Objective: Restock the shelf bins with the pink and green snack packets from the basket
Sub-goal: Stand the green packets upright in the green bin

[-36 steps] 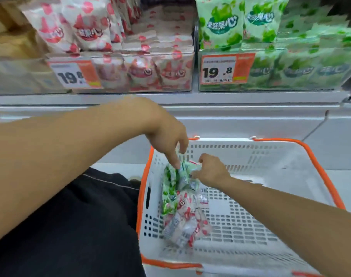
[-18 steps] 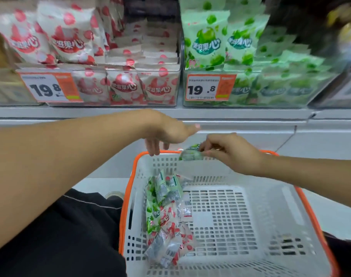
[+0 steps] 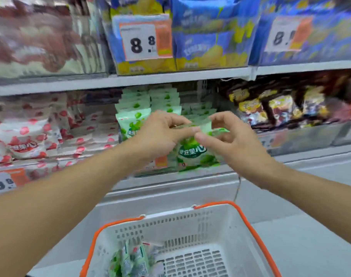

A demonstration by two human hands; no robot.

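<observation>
Pinching green packet between both hands, left, right.

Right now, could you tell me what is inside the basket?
In the basket, a few green packets lie at its left side. Its near end is cut off by the frame, so any pink packets there cannot be seen.

Basket cut off by the bottom edge; upper-left red packets blurred beyond reading
</observation>
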